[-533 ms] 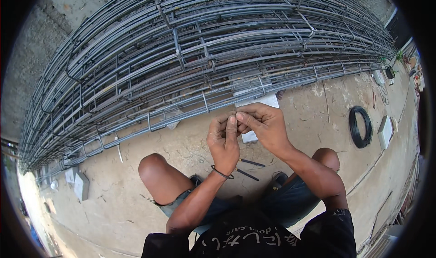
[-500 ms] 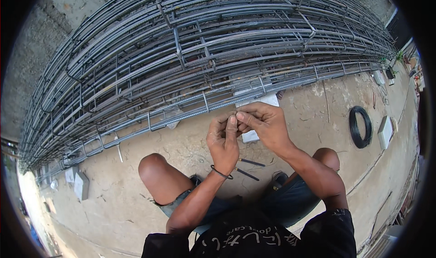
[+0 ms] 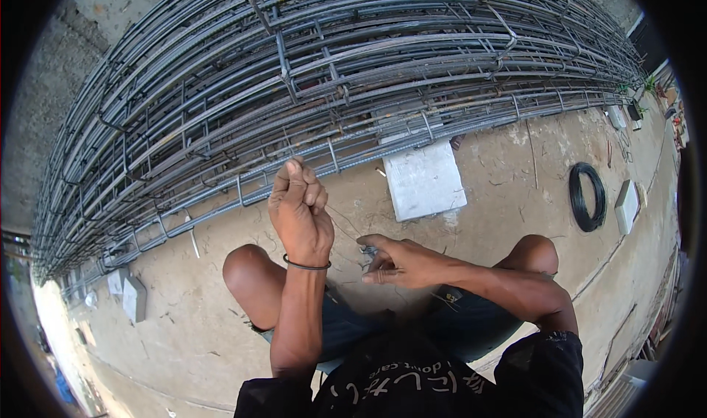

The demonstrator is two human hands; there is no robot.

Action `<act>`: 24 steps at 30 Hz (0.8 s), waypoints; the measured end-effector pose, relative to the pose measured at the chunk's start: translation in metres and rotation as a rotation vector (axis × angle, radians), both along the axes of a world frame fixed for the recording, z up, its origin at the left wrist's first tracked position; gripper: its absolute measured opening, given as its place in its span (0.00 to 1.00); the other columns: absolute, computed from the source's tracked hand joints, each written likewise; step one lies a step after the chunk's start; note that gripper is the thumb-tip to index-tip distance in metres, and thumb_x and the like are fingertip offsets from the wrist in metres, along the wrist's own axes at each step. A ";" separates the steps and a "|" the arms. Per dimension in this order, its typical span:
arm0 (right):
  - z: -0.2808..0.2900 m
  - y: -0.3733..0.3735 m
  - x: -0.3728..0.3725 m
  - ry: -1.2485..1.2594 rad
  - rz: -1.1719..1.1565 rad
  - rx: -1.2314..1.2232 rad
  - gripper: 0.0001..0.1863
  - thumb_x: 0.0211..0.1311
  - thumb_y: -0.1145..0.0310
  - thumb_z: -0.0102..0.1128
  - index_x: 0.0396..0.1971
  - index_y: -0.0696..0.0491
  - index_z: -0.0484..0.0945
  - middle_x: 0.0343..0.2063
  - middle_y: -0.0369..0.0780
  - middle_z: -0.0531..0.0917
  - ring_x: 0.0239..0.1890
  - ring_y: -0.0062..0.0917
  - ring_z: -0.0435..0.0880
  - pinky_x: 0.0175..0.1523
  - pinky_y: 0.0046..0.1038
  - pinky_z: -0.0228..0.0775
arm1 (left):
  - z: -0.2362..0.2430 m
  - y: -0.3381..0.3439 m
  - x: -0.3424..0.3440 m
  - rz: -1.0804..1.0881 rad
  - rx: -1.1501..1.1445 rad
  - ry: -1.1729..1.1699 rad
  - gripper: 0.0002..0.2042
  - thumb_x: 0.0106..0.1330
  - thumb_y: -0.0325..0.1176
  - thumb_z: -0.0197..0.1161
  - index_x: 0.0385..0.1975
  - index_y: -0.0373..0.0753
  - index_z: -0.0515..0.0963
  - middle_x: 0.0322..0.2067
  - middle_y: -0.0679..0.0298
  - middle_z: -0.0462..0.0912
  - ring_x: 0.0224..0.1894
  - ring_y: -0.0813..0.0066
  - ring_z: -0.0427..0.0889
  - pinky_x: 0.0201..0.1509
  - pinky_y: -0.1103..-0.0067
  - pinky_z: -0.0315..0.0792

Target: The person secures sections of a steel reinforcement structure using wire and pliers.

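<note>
My left hand (image 3: pixel 300 215) is raised in front of the near edge of a rebar cage (image 3: pixel 331 153), thumb and fingers pinched together. A thin tie wire (image 3: pixel 343 220) seems to trail from it toward my right hand. Low between my knees, my right hand (image 3: pixel 405 262) has its thumb and index finger apart. A small dark metal tool head (image 3: pixel 366 251) shows between them at ground level; the rest of that tool is hidden under the hand.
Long stacked rebar cages fill the far side. A pale square block (image 3: pixel 425 181) lies partly under the nearest bars. To the right are a black wire coil (image 3: pixel 587 197) and another pale block (image 3: pixel 627 206). More blocks (image 3: pixel 134 299) stand at left. Wire scraps litter the concrete floor (image 3: pixel 206 337).
My hands have parted. The left moved left and up toward the bars; the right dropped down over the dark-handled tool on the floor, covering its handles. The pale block is uncovered.
</note>
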State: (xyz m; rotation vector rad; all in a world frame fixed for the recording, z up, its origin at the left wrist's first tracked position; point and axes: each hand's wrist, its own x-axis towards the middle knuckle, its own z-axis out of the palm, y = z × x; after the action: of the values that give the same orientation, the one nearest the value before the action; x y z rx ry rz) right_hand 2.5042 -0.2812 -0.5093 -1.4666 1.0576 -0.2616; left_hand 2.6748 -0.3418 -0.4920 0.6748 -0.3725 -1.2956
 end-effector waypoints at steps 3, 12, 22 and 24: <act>0.003 0.009 0.003 -0.060 0.022 -0.005 0.21 0.66 0.61 0.51 0.55 0.55 0.65 0.23 0.38 0.75 0.27 0.18 0.73 0.31 0.25 0.67 | 0.001 -0.009 0.043 0.065 -0.059 0.194 0.06 0.68 0.30 0.53 0.38 0.34 0.70 0.22 0.67 0.69 0.17 0.86 0.57 0.17 0.88 0.51; 0.012 -0.008 -0.006 -0.668 -0.402 0.438 0.14 0.68 0.64 0.48 0.48 0.54 0.72 0.24 0.36 0.79 0.24 0.15 0.78 0.28 0.15 0.68 | -0.008 -0.024 0.093 -0.016 -0.236 0.569 0.03 0.66 0.21 0.47 0.35 0.34 0.68 0.20 0.66 0.64 0.15 0.83 0.50 0.15 0.85 0.48; -0.002 0.014 -0.010 -0.334 0.091 -0.581 0.25 0.62 0.73 0.51 0.60 0.47 0.65 0.20 0.41 0.79 0.21 0.28 0.78 0.27 0.28 0.73 | 0.005 -0.020 0.122 0.249 -0.172 0.452 0.03 0.66 0.21 0.46 0.34 0.35 0.67 0.20 0.65 0.64 0.14 0.82 0.49 0.15 0.85 0.49; -0.011 0.027 -0.010 -0.107 0.240 -0.628 0.28 0.56 0.77 0.53 0.59 0.45 0.67 0.21 0.41 0.78 0.22 0.29 0.77 0.27 0.29 0.73 | -0.002 -0.020 0.139 0.282 -0.166 0.457 0.04 0.65 0.20 0.45 0.34 0.35 0.67 0.20 0.64 0.64 0.14 0.82 0.49 0.15 0.85 0.48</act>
State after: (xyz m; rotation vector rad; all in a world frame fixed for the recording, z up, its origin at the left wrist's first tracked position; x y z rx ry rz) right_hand 2.4945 -0.2541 -0.5207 -2.0956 0.7282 -0.5260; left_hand 2.8142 -0.3617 -0.4943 0.2648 -0.0078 -1.0949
